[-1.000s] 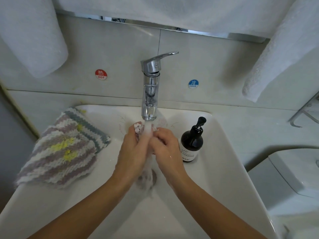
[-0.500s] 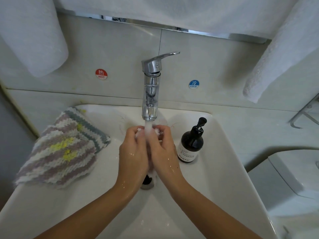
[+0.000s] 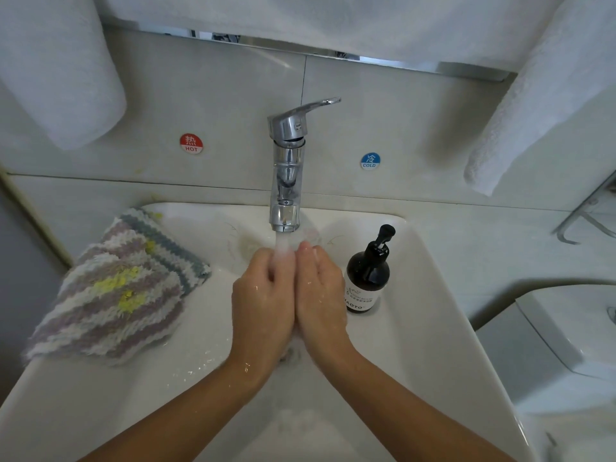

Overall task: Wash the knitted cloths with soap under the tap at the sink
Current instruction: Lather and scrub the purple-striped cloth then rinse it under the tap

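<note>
Since a second ago the left hand (image 3: 263,305) and right hand (image 3: 320,295) have pressed together under the tap (image 3: 286,181), hiding the small cloth; grip cannot be told; likely rinsing, while the striped cloths (image 3: 113,291) wait on the sink (image 3: 416,328) rim.

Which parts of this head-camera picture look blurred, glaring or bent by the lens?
Head view: water stream smeared by motion; bright glare on the chrome tap; wide-angle lens bows the sink rim and wall tiles; soap bottle sharp; lighting soft, shadows faint.
</note>
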Demonstrator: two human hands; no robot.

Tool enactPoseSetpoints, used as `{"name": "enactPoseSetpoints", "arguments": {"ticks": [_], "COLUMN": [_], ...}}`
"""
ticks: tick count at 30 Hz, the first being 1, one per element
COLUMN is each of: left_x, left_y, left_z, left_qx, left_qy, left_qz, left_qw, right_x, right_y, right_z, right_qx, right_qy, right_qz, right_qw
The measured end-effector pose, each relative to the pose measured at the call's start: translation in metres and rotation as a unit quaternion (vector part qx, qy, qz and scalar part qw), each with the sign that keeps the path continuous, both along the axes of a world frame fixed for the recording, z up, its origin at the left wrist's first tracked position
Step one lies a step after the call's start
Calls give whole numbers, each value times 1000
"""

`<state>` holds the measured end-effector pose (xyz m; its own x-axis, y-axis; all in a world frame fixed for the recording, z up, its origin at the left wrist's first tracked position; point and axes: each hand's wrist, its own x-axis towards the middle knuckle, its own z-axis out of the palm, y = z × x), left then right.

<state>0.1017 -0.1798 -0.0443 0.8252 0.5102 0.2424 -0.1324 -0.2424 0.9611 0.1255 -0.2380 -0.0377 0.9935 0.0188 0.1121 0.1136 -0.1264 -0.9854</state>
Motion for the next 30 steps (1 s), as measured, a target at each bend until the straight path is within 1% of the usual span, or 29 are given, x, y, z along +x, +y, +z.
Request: {"name": "enactPoseSetpoints", "arguments": {"ticks": [3, 5, 8, 11, 12, 16, 20, 22, 24, 26, 27, 30], "left_x": [-3, -2, -4, -9, -10, -10, -5, -3, -2, 0, 2, 6], "left_y": [-2, -1, 0, -4, -6, -9, 0, 6, 11, 14, 14, 13], "left_z": [-4, -7, -8, -8, -8, -8, -8, -8, -8, -7, -7, -4], "left_qx": [-4, -13, -11, 12, 17, -16, -65, -61, -40, -34, -36, -61], "left_qy": [17, 48, 105, 129, 129, 102, 68, 62, 44, 34, 37, 48], "left_qz": [-17, -17, -10, -22, -29, -30, -3, 15, 30, 36, 36, 33], "left_qw": [1000, 999, 994, 991, 991, 994, 996, 996, 998, 998, 998, 996], "right_x": [3, 7, 11, 12, 12, 14, 11, 4, -2, -4, -3, 1], "right_y": [-1, -1, -3, -5, -5, -6, -4, -1, 4, 6, 7, 7], "right_z": [-3, -1, 1, -1, -2, -4, 1, 0, 1, 2, 2, 0], "right_qx": [53, 85, 101, 100, 94, 63, 2, -17, -32, -54, -60, -121], "right_qy": [-23, -15, 2, 6, 5, 0, -5, 7, 37, 52, 45, -6], "right_qz": [-28, -48, -79, -85, -83, -61, 12, 61, 112, 138, 140, 130], "right_qw": [998, 995, 992, 991, 992, 996, 1000, 998, 993, 988, 987, 984]}}
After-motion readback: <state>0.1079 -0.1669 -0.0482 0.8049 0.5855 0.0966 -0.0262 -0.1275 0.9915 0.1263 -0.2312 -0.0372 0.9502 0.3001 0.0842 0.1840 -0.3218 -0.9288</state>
